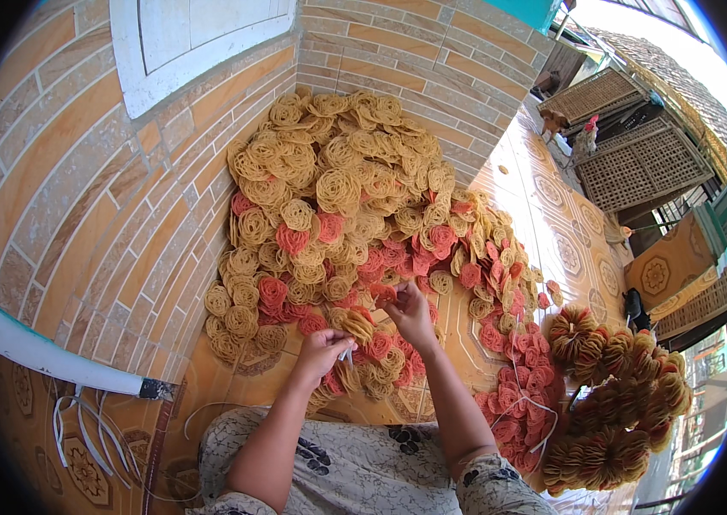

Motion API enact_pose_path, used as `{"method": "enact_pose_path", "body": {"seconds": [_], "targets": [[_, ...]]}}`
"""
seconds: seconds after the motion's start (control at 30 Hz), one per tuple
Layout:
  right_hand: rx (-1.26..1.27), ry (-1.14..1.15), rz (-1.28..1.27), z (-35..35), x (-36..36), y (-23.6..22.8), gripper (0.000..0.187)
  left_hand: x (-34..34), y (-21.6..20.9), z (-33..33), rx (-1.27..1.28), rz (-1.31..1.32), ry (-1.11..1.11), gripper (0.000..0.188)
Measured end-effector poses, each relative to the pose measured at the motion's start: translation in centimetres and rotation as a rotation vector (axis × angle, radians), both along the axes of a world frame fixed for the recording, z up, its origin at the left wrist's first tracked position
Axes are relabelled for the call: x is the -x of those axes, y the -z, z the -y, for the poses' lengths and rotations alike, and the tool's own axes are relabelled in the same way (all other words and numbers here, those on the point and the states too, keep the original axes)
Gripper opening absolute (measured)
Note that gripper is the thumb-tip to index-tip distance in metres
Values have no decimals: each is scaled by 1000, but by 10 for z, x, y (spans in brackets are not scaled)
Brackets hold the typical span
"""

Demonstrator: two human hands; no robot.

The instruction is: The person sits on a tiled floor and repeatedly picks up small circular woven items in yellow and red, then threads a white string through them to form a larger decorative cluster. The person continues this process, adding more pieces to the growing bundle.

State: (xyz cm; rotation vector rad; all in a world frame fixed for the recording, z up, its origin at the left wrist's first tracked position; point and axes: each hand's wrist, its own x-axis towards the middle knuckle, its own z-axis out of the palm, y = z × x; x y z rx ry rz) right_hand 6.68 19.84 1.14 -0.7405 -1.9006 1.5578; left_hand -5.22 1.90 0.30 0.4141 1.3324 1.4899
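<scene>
My left hand (320,354) is closed in a pinch, with a thin white strip (347,353) at its fingertips. Right beside those fingers is a small stack of yellow lacy discs (357,325); I cannot tell whether the strip runs through it. A little farther off and to the right, my right hand (411,316) pinches a red lacy disc (383,294) by its edge. Beyond both hands rises a big heap of yellow lacy discs (337,190), with red ones (272,294) mixed in, mostly along its near and right sides.
Strung bundles of yellow and red discs (612,455) lie at the right, by a pile of red discs (513,403) crossed by white string. Brick-patterned walls (80,189) bound the left and back. Loose white strips (80,429) hang at lower left. Chickens (586,142) stand near woven panels (646,163).
</scene>
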Motion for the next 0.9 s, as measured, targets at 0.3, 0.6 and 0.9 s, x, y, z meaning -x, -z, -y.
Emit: {"method": "enact_pose_path", "body": {"seconds": [0.3,0.6,0.9], "targets": [[239,24,-101,5,0,-10,28,-10,-1,-3,39,-517,-18,15],[479,26,-155,-4,-5,-16,27,-5,-3,-2,-46,-352,-37,14],[457,-5,-191,-3,-4,-12,22,-6,-1,-2,-80,-317,-32,19]]}}
